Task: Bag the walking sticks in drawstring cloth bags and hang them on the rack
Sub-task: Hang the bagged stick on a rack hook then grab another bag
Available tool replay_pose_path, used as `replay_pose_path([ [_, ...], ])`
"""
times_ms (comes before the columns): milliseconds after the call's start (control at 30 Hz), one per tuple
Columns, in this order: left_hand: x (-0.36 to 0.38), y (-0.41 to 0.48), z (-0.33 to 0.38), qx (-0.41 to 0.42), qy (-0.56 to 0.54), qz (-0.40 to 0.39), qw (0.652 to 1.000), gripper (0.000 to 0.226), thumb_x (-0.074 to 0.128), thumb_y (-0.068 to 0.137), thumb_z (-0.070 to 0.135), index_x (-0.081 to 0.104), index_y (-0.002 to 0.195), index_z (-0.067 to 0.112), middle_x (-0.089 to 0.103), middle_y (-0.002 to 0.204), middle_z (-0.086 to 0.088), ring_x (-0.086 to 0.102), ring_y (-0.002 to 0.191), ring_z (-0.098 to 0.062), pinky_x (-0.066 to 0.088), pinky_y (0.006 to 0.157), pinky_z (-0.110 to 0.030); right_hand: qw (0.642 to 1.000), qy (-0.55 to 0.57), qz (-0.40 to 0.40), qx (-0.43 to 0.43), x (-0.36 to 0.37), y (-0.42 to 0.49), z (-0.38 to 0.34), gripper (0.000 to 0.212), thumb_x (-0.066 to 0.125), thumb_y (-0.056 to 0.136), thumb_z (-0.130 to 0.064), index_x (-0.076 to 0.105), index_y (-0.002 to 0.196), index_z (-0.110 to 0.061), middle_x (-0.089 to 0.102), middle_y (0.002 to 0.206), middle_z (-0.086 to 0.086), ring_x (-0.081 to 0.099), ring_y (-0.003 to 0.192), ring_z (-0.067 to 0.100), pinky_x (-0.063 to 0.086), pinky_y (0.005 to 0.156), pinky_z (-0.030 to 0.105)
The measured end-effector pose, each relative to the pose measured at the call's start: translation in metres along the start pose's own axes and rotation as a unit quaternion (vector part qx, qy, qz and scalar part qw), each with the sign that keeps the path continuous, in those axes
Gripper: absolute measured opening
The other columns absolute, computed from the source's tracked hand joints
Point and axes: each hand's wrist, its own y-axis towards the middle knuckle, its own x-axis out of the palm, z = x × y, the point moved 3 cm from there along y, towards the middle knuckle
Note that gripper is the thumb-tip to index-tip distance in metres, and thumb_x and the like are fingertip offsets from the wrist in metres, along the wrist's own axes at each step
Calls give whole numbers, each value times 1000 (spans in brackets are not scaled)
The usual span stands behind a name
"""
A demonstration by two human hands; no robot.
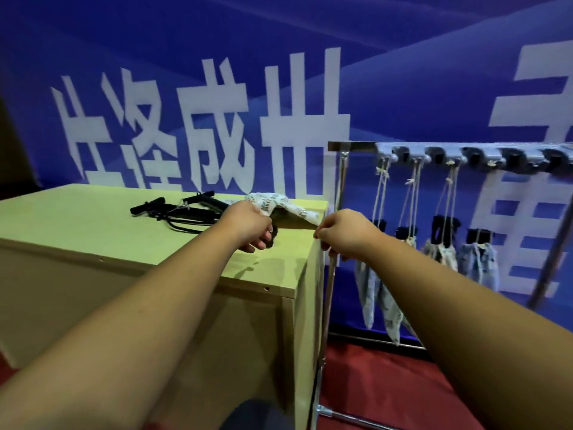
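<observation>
A white patterned drawstring cloth bag (pixel 290 207) is stretched over the far right corner of the wooden table (pixel 102 221). My left hand (pixel 249 226) grips its near left edge, fingers curled, with a dark end of something (pixel 274 238) showing under them. My right hand (pixel 344 234) pinches the bag's right edge beside the table's corner. Folded black walking sticks (pixel 183 210) with straps lie on the table behind my left hand. To the right stands the metal rack (pixel 339 146); several bagged sticks (pixel 376 283) hang from its hooks by cords.
A blue banner with large white characters (pixel 217 125) fills the background. The rack's upright pole (pixel 329 293) runs close along the table's right side. Red carpet (pixel 387 386) covers the floor below the rack.
</observation>
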Motion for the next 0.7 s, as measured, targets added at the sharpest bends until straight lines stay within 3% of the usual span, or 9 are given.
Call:
replay_pose_path([
  [67,-13,7,-14,-5,-12,23,1000,22,55,104,15,74,101,4,81,90,-13,69,65,-25,53,61,-33,1000,8,-10,-7,17,13,-7,17,59,106,-22,76,104,-18,78,89,3,77,82,23,66,70,40],
  [200,-25,26,-33,-1,-31,30,999,22,56,105,17,74,100,6,79,91,-12,67,66,-23,52,60,-30,1000,8,-6,-12,43,39,-14,18,61,105,-22,78,102,-19,78,90,3,77,83,24,66,66,36],
  [333,-25,52,-46,-1,-43,49,998,20,57,102,16,75,100,7,77,86,-8,66,67,-20,54,61,-32,1000,2,-2,-7,63,63,-15,20,59,102,-20,79,104,-16,77,96,3,75,89,24,66,83,48],
  [467,-24,76,-49,45,18,86,995,18,58,97,22,76,95,19,78,91,-3,74,86,-28,64,79,-43,999,-27,-20,7,87,82,-9,24,54,104,-20,77,112,-15,76,102,5,72,97,24,62,92,46],
  [600,-15,94,-39,117,78,83,987,21,60,99,20,76,105,33,70,110,12,67,97,-13,49,71,-26,997,-66,-33,31,99,101,1,28,52,107,-24,74,120,-12,73,114,9,68,108,27,58,95,41],
  [700,0,110,-28,165,166,35,972,24,59,104,29,80,116,33,63,128,5,62,114,-17,43,87,-25,993,-89,-51,52,100,113,4,30,49,109,-26,71,123,-10,71,117,12,67,111,29,56,94,39],
])
